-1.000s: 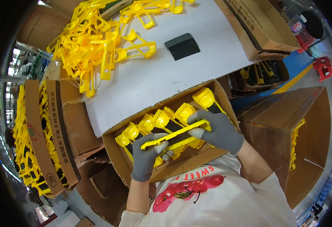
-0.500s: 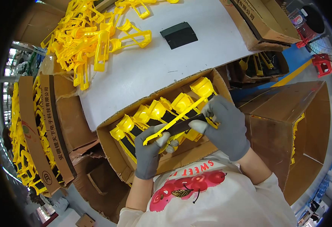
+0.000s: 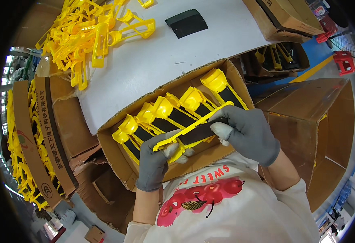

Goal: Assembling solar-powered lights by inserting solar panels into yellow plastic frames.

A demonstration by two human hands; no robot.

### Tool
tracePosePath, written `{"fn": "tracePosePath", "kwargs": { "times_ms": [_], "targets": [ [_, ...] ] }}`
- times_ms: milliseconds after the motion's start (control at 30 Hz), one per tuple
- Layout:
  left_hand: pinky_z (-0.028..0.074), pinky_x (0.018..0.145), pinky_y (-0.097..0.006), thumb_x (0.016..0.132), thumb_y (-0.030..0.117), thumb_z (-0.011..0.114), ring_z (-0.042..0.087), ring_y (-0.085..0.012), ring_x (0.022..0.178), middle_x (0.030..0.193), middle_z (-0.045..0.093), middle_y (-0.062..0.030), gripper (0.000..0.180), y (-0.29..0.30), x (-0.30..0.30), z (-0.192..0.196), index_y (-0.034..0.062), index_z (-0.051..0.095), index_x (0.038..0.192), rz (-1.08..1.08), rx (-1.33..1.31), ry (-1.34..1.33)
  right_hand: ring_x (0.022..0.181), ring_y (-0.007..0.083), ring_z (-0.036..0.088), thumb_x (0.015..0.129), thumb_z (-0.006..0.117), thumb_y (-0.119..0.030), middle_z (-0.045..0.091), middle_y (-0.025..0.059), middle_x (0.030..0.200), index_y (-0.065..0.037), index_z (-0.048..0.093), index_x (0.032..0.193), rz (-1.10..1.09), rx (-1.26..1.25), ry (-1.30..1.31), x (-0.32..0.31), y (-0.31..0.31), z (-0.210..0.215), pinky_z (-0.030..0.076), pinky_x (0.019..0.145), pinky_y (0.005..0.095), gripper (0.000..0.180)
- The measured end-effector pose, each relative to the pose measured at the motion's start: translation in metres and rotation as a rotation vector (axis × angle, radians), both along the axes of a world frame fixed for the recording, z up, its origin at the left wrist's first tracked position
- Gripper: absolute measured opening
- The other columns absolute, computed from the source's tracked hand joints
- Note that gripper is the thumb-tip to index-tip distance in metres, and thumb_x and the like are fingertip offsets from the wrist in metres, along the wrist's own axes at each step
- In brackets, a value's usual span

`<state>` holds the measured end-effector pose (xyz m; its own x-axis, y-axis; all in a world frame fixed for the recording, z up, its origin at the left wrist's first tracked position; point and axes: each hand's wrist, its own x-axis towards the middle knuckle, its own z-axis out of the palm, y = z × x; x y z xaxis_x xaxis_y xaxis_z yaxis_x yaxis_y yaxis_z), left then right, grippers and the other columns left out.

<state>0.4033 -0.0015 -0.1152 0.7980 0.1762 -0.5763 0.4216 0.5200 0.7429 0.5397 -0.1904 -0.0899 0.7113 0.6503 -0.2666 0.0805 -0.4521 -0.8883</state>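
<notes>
Both my hands wear grey gloves and hold one yellow plastic frame [image 3: 187, 129] with a dark panel [image 3: 199, 134] along it. My left hand [image 3: 153, 164] is closed round its lower left end, thumb against the panel. At the upper right end my right hand [image 3: 252, 135] pinches it, thumb on the panel and fingers partly hidden behind. The piece is tilted above an open cardboard box [image 3: 204, 160]. Inside that box several yellow frames with black panels [image 3: 214, 81] lie side by side in a slanting row.
Beyond the box, a white table [image 3: 145, 67] carries a heap of yellow frames [image 3: 98, 40] and black sheets [image 3: 187, 24]. A carton of yellow frames [image 3: 25, 141] stands left. More open cartons [image 3: 299, 99] stand at right, with a red stool [image 3: 343, 62] behind.
The surroundings have shifted slightly up and left in view. My right hand has moved a little right with its end of the frame, its thumb sliding along. Both hands keep their hold.
</notes>
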Motion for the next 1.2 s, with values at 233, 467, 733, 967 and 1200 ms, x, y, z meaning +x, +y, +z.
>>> {"fn": "tracePosePath", "kwargs": {
  "times_ms": [233, 467, 733, 967, 1200],
  "targets": [
    [0.057, 0.062, -0.029, 0.084, 0.007, 0.060, 0.069, -0.0288, 0.077, 0.097, 0.066, -0.0226, 0.037, -0.006, -0.004, -0.004, -0.0115, 0.057, 0.116, 0.109, -0.092, -0.005, 0.060, 0.0298, 0.063, 0.085, 0.067, -0.020, 0.063, 0.0137, 0.067, -0.007, 0.065, 0.092, -0.044, -0.032, -0.184, -0.010, -0.001, 0.001, 0.048, 0.055, 0.0351, 0.015],
    [0.057, 0.063, -0.030, 0.083, 0.011, 0.064, 0.069, -0.0282, 0.076, 0.096, 0.066, -0.0221, 0.039, -0.009, -0.005, -0.003, -0.0111, 0.058, 0.115, 0.081, -0.018, -0.003, 0.059, 0.0307, 0.063, 0.084, 0.068, -0.018, 0.063, 0.0137, 0.067, -0.008, 0.063, 0.090, -0.028, -0.054, -0.241, -0.011, -0.003, 0.008, 0.049, 0.053, 0.0365, 0.013],
    [0.058, 0.066, -0.031, 0.084, 0.003, 0.059, 0.070, -0.0301, 0.077, 0.095, 0.066, -0.0212, 0.033, -0.015, -0.005, -0.004, -0.0113, 0.058, 0.114, 0.076, -0.050, -0.006, 0.058, 0.0272, 0.065, 0.083, 0.068, -0.009, 0.065, 0.0153, 0.069, -0.003, 0.064, 0.092, -0.016, -0.004, -0.396, -0.016, -0.003, 0.005, 0.049, 0.052, 0.0300, 0.011],
    [0.053, 0.058, -0.027, 0.085, 0.004, 0.060, 0.067, -0.0219, 0.071, 0.088, 0.066, -0.0172, 0.031, -0.025, 0.005, 0.008, -0.0098, 0.060, 0.113, 0.073, 0.099, 0.004, 0.060, 0.0301, 0.063, 0.085, 0.068, -0.024, 0.063, 0.0132, 0.068, -0.009, 0.059, 0.093, 0.017, -0.015, -0.107, -0.006, -0.002, -0.023, 0.048, 0.053, 0.0374, 0.019],
    [0.052, 0.056, -0.026, 0.083, 0.003, 0.064, 0.066, -0.0189, 0.065, 0.081, 0.067, -0.0140, 0.026, -0.016, -0.001, 0.009, -0.0093, 0.063, 0.107, 0.054, 0.159, 0.021, 0.057, 0.0235, 0.060, 0.075, 0.076, -0.041, 0.058, 0.0039, 0.067, -0.015, 0.058, 0.101, -0.123, -0.142, -0.681, -0.007, -0.005, -0.017, 0.049, 0.053, 0.0339, 0.042]
  ]
}}
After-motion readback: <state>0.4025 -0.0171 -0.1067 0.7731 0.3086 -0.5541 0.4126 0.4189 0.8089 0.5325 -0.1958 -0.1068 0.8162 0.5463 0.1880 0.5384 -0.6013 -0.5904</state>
